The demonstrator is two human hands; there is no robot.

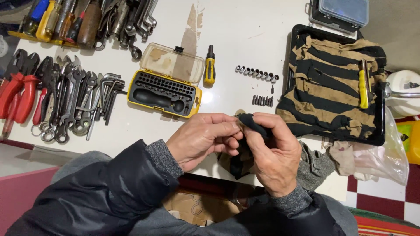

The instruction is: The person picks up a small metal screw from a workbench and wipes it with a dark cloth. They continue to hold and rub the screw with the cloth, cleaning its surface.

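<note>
My left hand [203, 140] and my right hand [273, 153] meet at the near edge of the white table [245, 30]. Both pinch a dark cloth [253, 124] that is wrapped over something small; what is inside is hidden. The rest of the cloth hangs down between my hands. Just beyond them lie a row of small dark bits [262, 101] and a row of silver sockets [257, 73]. An open yellow bit case [165, 92] with empty slots sits to the left, with a short yellow-handled screwdriver [210, 66] beside it.
Wrenches and hex keys [81, 98] and red-handled pliers [19, 89] lie at the left, more tools at the back left. A black tray [380, 131] at the right holds a striped tan-and-black cloth and a yellow-handled tool [363, 87]. A plastic bag [380, 157] lies near it.
</note>
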